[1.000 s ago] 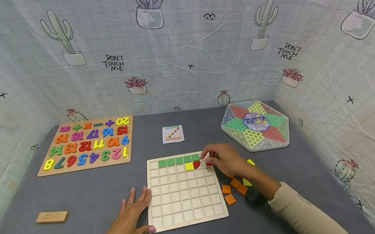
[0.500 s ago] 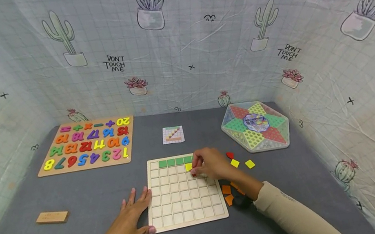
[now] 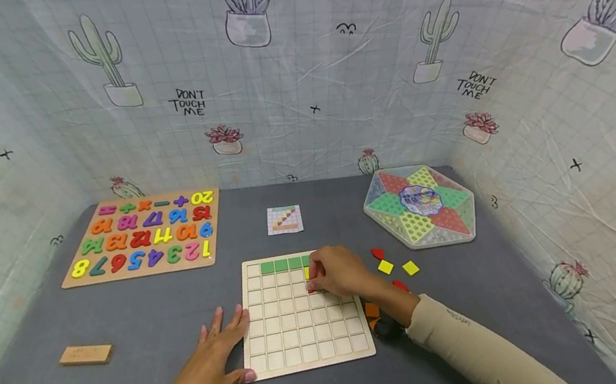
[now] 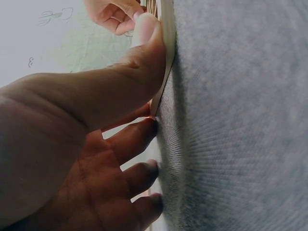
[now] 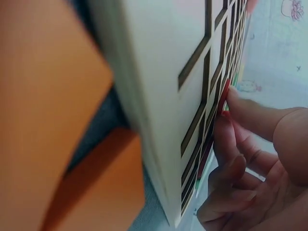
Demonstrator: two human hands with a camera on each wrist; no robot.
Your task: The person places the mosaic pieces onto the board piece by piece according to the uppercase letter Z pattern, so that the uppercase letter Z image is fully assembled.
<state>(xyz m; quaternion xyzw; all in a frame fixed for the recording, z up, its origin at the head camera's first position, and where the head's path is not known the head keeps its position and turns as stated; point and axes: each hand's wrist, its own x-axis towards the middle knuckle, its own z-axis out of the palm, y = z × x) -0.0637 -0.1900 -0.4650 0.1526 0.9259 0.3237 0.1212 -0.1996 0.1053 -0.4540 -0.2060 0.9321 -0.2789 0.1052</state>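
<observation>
A wooden grid board [image 3: 282,332] lies on the grey table, with a row of green square tiles [image 3: 280,265] along its far side. Just below that row, a yellow tile [image 3: 307,273] shows partly beside my right hand [image 3: 338,272]. Thumb and fingertips of that hand pinch a small red piece [image 3: 311,290] against the grid; the right wrist view also shows the red piece [image 5: 224,97] at the thumb tip. My left hand [image 3: 212,368] rests with spread fingers along the board's left edge, its thumb on the near corner. My right hand hides several cells.
Loose yellow tiles [image 3: 385,267], red pieces [image 3: 377,253] and orange tiles [image 3: 372,310] lie right of the board. Behind it is a small pattern card [image 3: 284,220]. A number puzzle [image 3: 138,237], a wooden block [image 3: 86,355] and a hexagonal game box [image 3: 420,206] stand around.
My right hand has moved left across the board with a red piece, from near its far right corner to below the yellow tile. My left hand has stayed still.
</observation>
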